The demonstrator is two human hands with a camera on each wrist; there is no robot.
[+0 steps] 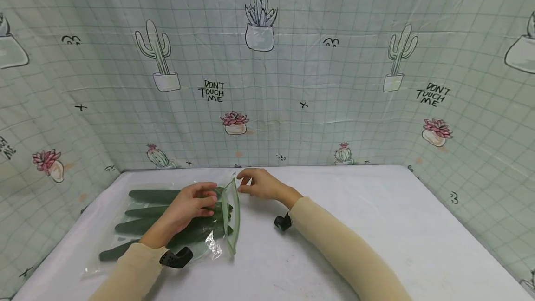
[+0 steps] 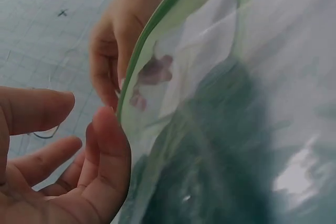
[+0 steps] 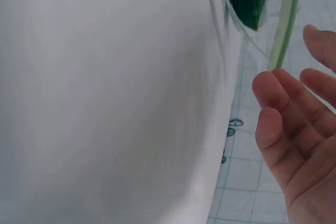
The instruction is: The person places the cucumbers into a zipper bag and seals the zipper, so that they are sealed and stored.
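A clear plastic bag (image 1: pixel 167 219) lies on the white desk (image 1: pixel 355 208), near its left edge. Long green cucumbers (image 1: pixel 142 212) are inside the bag. The bag's mouth has a green zip strip (image 1: pixel 233 217), and it stands open toward the middle of the desk.

The left hand (image 1: pixel 190 206) rests on top of the bag, fingers bent at the zip strip; I cannot tell if it pinches the strip. The right hand (image 1: pixel 261 185) is just beside the bag's mouth, closer to the back edge. Its fingers are loose and hold nothing.

The wall cloth (image 1: pixel 334 59) behind the desk shows cactus pictures and the words "DON'T TOUCH ME" (image 1: pixel 212 91).
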